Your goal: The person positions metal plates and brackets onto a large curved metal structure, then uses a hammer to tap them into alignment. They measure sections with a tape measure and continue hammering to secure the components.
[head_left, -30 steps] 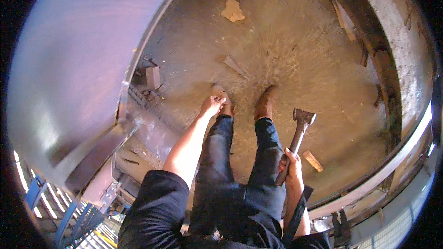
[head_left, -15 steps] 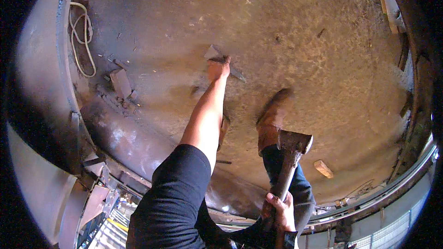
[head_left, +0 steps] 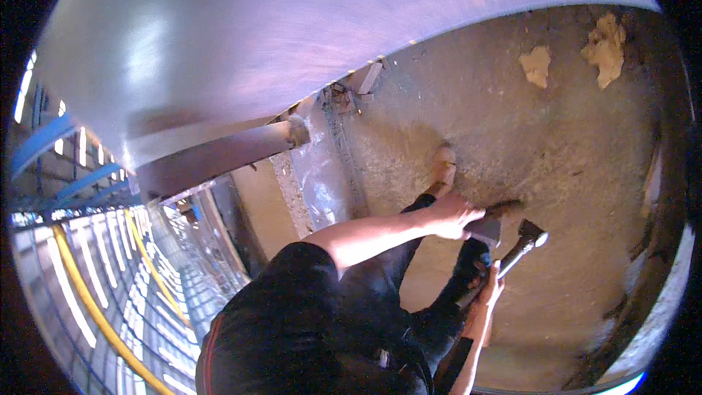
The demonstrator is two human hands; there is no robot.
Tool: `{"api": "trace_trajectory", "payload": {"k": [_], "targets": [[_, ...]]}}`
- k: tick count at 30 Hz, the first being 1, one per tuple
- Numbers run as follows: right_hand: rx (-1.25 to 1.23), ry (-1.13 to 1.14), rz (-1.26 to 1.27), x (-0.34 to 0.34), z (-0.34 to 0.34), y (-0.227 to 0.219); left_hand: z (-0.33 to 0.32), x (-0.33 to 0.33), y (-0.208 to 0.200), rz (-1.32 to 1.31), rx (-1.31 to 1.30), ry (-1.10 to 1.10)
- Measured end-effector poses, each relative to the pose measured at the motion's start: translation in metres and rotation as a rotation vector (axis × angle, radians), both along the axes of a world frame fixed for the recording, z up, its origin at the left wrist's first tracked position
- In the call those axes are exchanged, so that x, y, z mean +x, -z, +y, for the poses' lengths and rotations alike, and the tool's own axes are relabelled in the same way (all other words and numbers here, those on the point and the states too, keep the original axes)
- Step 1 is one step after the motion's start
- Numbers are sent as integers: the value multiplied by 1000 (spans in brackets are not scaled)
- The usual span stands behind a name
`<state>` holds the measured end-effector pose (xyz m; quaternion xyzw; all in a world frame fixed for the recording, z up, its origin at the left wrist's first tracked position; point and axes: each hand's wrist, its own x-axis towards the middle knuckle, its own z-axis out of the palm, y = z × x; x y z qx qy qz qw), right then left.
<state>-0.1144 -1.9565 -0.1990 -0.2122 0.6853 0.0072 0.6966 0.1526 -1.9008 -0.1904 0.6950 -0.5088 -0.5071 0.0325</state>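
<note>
My left hand (head_left: 453, 218) is closed round one end of a dark, flat wedge-like metal piece (head_left: 485, 232), held above the floor in front of my legs. Its far end points to the right, close to the hammer. My right hand (head_left: 490, 287) grips the shaft of a hammer (head_left: 521, 251). The hammer's dark head, with a bright face, tilts up and to the right, apart from the metal piece. Part of the shaft is hidden behind my fingers.
A huge shiny curved metal wall (head_left: 292, 36) fills the upper left. Below it juts a brown metal beam (head_left: 212, 157). A small block (head_left: 371, 77) and debris lie along the wall's foot. My brown boot (head_left: 443, 167) stands on the dirty floor (head_left: 585, 161), and yellow rails (head_left: 95, 307) run at left.
My left hand has come up from the floor with the flat metal piece, nearer the hammer. The view has swung left, bringing in the curved wall and beam. My right hand keeps its hammer.
</note>
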Motion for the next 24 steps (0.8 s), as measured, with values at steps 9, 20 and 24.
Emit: {"api": "trace_trajectory", "payload": {"k": [9,20,24], "targets": [[-187,-191,-148,127,-7,-135,46,42,-145,-143,-183,11],[-253,-397,-311,277,51,-189,164,61,-186,258,-4,-1623],[-195,-401,-411,324,76,-204,161,95,-170,987,-201,-2001]]}}
